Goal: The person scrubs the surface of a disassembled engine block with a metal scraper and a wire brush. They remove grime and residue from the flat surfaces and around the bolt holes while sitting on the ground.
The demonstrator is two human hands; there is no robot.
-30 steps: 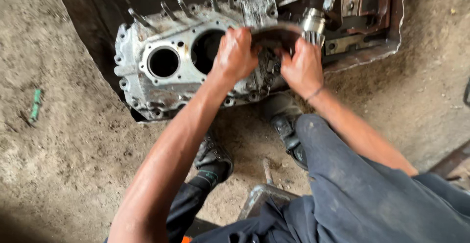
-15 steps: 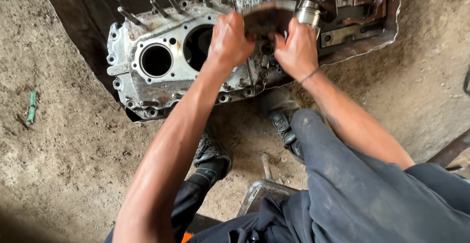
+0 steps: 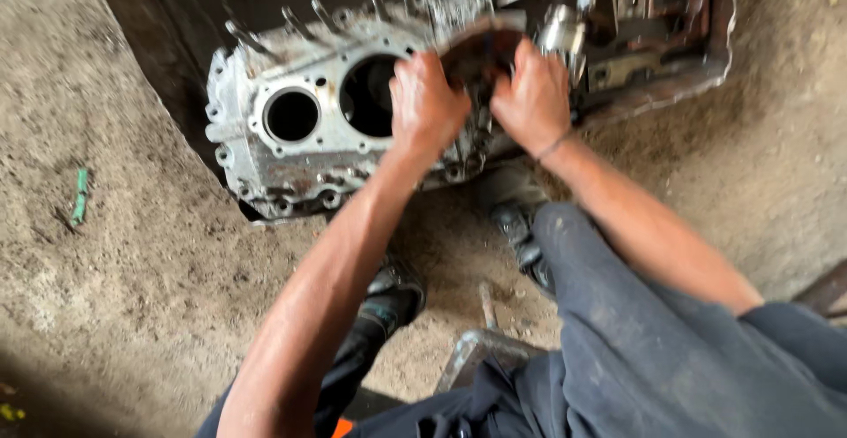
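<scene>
Hands come first: the left hand [image 3: 428, 103] is curled tight, knuckles up, its fingers wrapped over the near left edge of a dark, round metal part [image 3: 481, 50] that sits against the right end of the engine block [image 3: 300, 138]. The right hand [image 3: 532, 98] is likewise clenched on the same round part from its right side, fingers folded over the rim, with a thin band around the wrist. Both hands lie close together, almost touching, with the round part between and just above them; the part is blurred, so its exact kind cannot be told.

The engine block is a grimy, silver-grey casting lying on its side, with two large round bores facing the camera: a smaller-looking one at the left [image 3: 291, 114] and a dark one [image 3: 366, 94] just left of the left hand. Both bores look hollow and dark inside. Several studs [image 3: 322, 14] stick up from its top edge.

The block rests in a shallow, rusty metal tray [image 3: 719, 59] on the dirt floor [image 3: 115, 297]. Right of the hands, inside the tray, lie a shiny metal cylinder [image 3: 560, 32] and other rusted pieces. A small green stick [image 3: 79, 195] lies on the ground, well apart at the left. The person's black shoes [image 3: 520, 226] stand just below the block.
</scene>
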